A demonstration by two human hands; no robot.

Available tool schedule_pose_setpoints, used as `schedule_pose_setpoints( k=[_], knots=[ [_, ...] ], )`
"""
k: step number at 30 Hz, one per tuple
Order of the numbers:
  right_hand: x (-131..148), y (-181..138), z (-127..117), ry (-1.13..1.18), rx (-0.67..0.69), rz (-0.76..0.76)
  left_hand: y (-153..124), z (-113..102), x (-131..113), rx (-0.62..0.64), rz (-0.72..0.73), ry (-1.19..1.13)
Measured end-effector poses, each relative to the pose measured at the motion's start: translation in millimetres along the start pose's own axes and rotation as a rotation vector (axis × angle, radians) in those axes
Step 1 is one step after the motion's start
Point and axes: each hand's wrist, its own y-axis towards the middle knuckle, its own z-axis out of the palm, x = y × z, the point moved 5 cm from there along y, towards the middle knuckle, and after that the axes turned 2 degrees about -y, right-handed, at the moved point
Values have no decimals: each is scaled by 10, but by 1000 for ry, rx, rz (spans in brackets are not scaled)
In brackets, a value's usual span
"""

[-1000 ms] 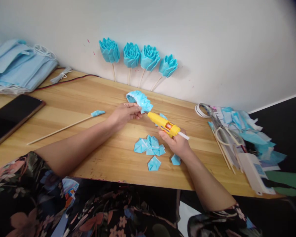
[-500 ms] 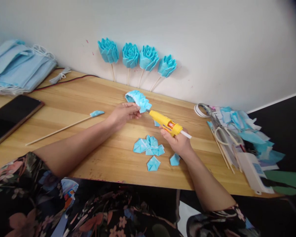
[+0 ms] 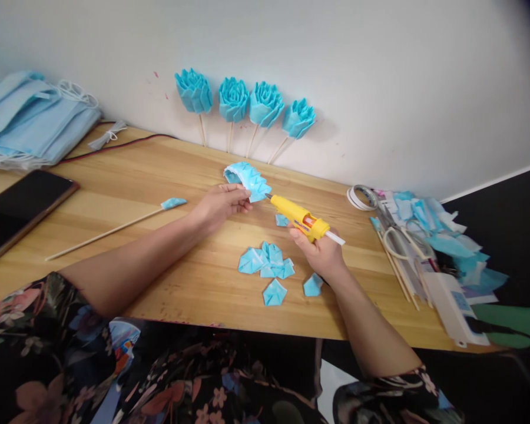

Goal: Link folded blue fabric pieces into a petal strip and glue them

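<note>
My left hand [image 3: 225, 202] is closed on a curved strip of overlapping blue folded petals [image 3: 248, 178], pinching it near its lower edge. In my right hand [image 3: 321, 252] is a yellow glue gun [image 3: 298, 217] with a white glue stick poking out of its back. Its nozzle is at the right end of the petal strip; whether they touch I cannot tell. Several loose folded petals [image 3: 271, 262] lie on the table below my hands. One petal [image 3: 281, 220] is partly hidden beneath the glue gun. To the left rests a wooden stick [image 3: 110, 234] with a blue-wrapped tip.
Several blue flowers on sticks [image 3: 234, 99] lean against the wall. A pile of blue face masks [image 3: 35, 121] and a phone [image 3: 22, 206] are at left. To the right are a tape roll [image 3: 362, 198], scissors [image 3: 401, 241], blue scraps [image 3: 450, 229] and a white power strip [image 3: 454, 306].
The glue gun has shifted slightly right and down, so its nozzle sits a little farther from the petal strip. My left hand and the strip have barely moved.
</note>
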Motion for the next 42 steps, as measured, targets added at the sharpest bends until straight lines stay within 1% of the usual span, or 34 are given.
schedule_pose_setpoints(
  k=[4,8,14,19,21,23,25,27,29,31,34,36,38,39,41,42],
  knots=[
    [2,-2,8,-19,8,-11,10,-9,9,14,1,6],
    [37,1,14,-56,13,-63,14,-8,5,28,3,9],
    [113,18,-49,-231,-5,-212,6,2,-8,21,2,33],
    [178,23,-79,-374,59,-346,11,-10,-3,30,-4,28],
    [197,39,-116,-424,65,-374,13,-23,-4,18,-9,14],
    [179,74,-202,-468,60,-354,15,-33,-7,0,-16,-2],
    [92,118,-350,-512,53,-281,14,-36,-14,-14,-20,-13],
    [-78,149,-536,-559,56,-197,12,-34,-22,-20,-18,-21],
    [-321,145,-720,-623,66,-148,9,-28,-29,-20,-10,-24],
    [-627,104,-865,-720,89,-92,6,-22,-32,-16,0,-21],
    [-1025,3,-980,-813,127,-77,9,-24,-27,-19,7,-19],
    [-1181,-46,-1015,-824,172,-71,17,-29,-20,-18,7,-23],
    [-1201,-61,-1046,-795,218,-73,26,-36,-15,-16,10,-16],
    [-1153,-55,-1063,-767,235,-84,29,-40,-14,-14,15,-9],
    [-944,-24,-1079,-685,243,-140,34,-47,-16,-13,28,10],
    [-802,-1,-1079,-645,222,-157,34,-48,-18,-12,32,17]
  ],
)
